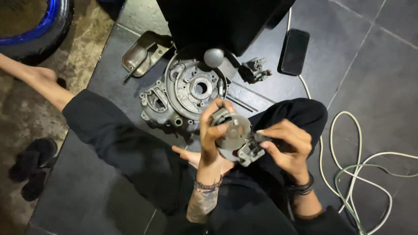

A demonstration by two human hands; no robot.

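My left hand (212, 135) grips a round grey metal plate assembly (233, 132) over my lap, fingers curled round its left rim. My right hand (285, 146) pinches a small dark part (260, 139) at the plate's right side, beside a grey metal block (249, 152) that sticks out below. Just beyond my hands, a grey engine crankcase (183, 93) with a round central hole lies on the dark tiled floor.
A metal cover (143, 54) lies left of the crankcase, a small dark part (254, 69) and thin rods (241, 102) to its right. A black phone (294, 51) with a white cable (348, 174) rests at right. Black sandals (32, 167) at left; a blue-rimmed tyre (39, 26) top left.
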